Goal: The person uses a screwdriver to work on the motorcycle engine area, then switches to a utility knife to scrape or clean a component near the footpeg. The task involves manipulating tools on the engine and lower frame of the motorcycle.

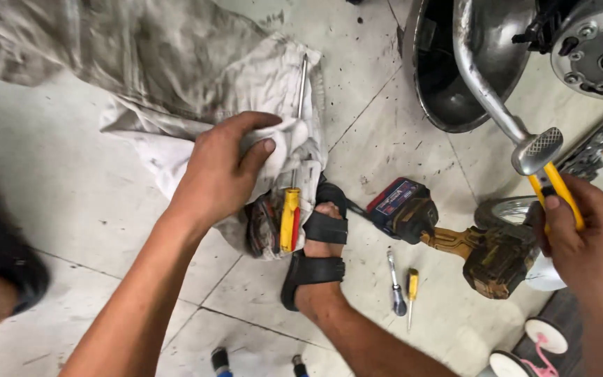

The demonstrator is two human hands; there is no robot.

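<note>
1. Your left hand (221, 167) is clamped on a bunch of dirty white rag (273, 84), fingers curled shut over the cloth, just above your sandalled foot (319, 258).
2. A red/yellow screwdriver (290, 218) lies on the rag, right beside that hand, shaft pointing away from you.
3. Your right hand (591, 244) is closed round a yellow-handled tool (556, 192), near the kick-start lever (497, 105).
4. Cordless drill (455, 241) sits on the floor (385, 139) betw. foot & right hand; 2 small screwdrivers (403, 286) lie just beside it.
</note>
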